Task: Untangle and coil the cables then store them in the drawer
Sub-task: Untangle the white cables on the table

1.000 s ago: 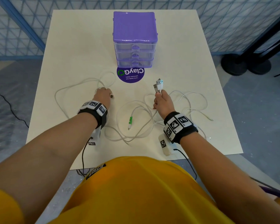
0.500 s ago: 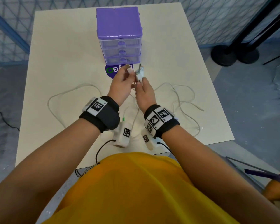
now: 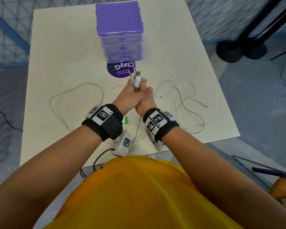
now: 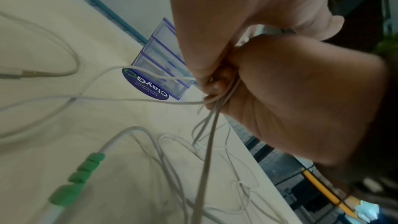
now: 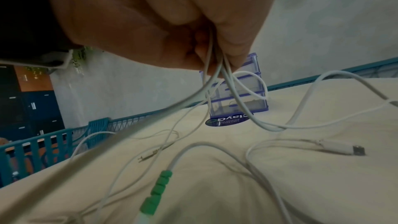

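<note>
Both hands meet above the tabletop: left hand and right hand clench a bundle of white cables, plugs sticking up, loops trailing below. Light, limp, snag-prone; best held near the plugs. Drawer unit just beyond.

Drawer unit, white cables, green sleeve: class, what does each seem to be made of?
Drawer unit: likely plastic, with an opaque glossy purple frame and see-through drawers.

Cables: probably soft plastic or rubber jackets, matte white, lying in limp loops. The plugs above the left hand and right hand have shiny, metal-looking tips.

Green sleeve: perhaps rubbery plastic, matte and ribbed.
</note>
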The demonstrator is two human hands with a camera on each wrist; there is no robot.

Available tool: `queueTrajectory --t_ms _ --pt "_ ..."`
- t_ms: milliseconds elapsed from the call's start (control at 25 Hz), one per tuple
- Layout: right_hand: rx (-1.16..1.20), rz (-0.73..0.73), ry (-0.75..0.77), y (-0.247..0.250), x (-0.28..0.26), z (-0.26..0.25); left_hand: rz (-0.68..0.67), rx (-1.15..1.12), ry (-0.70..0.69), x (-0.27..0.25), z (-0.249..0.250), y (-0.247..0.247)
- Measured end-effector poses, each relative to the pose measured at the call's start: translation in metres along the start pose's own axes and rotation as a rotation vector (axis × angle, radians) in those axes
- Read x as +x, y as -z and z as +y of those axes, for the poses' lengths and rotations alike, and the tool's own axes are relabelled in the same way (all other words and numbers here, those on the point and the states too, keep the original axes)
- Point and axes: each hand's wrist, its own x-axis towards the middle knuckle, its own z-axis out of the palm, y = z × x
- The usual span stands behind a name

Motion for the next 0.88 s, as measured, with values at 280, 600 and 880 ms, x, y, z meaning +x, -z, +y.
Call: queueTrajectory --t_ms 280,600,880 --pt "-0.562 -0.375 0.117 0.039 0.029 -0.005 0.310 -0.524 0.030 0.024 0.021 0.025" --pt "-0.298 -0.129 0.118 0.025 0.032 -0.022 0.176 -0.673 -0.083 0.025 0.066 0.027" --pt "-0.520 0.145 0.263 -0.022 0.001 0.005 0.136 -0.797 0.088 0.001 0.018 0.036"
